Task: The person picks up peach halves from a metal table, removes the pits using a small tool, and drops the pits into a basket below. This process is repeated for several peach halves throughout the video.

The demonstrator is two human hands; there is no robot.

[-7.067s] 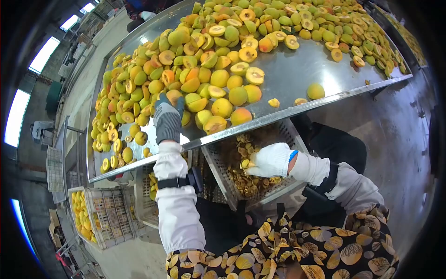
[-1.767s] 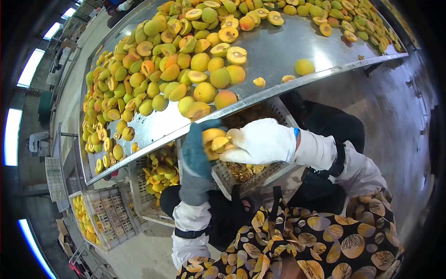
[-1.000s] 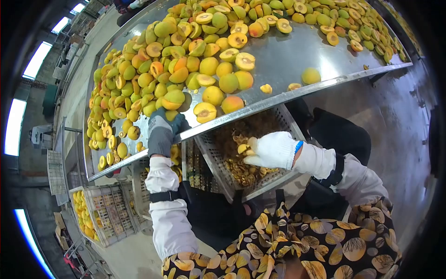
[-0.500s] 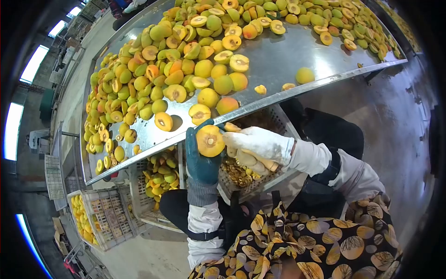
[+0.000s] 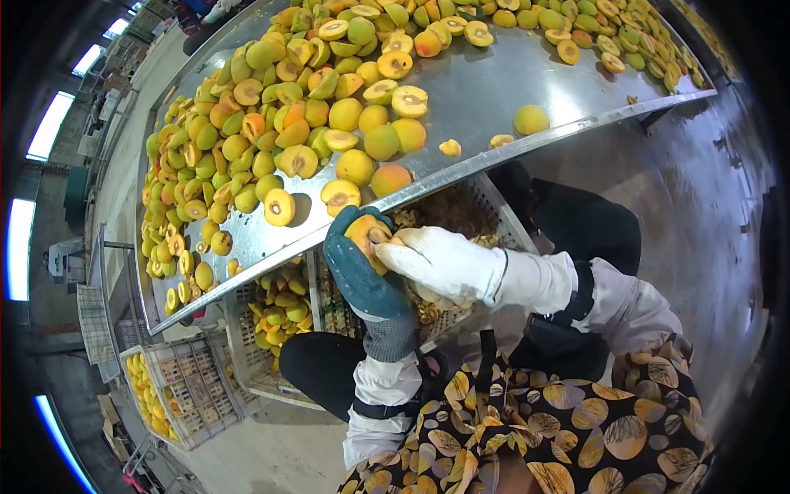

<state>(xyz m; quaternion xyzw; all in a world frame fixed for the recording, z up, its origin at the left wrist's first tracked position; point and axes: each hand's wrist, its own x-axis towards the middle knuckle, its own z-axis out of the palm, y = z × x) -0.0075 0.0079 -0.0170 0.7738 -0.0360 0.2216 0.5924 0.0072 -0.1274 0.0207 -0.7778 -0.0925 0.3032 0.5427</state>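
My left hand (image 5: pixel 362 276), in a dark green glove, is closed around a peach half (image 5: pixel 360 234) just below the near edge of the metal table (image 5: pixel 485 90). The peach's cut face is turned toward my right hand (image 5: pixel 444 262), which wears a white glove. Its curled fingers press at the middle of that face. Whatever is inside the right fist is hidden by the glove. Many peaches, halved and whole, are heaped on the table (image 5: pixel 288 123), and one cut half (image 5: pixel 280 207) lies near its edge.
Beneath the table edge, a plastic crate (image 5: pixel 512 216) holds brownish scraps. Left of it, another crate (image 5: pixel 239 333) contains peach pieces (image 5: pixel 284 306). A further crate (image 5: pixel 193 393) with yellow fruit stands at the far left. Part of another person (image 5: pixel 202 16) shows beyond the table.
My left hand has tilted the peach half, turning its cut face toward the right. My right hand has moved left, its fingers now at the peach's centre. The view has shifted slightly.
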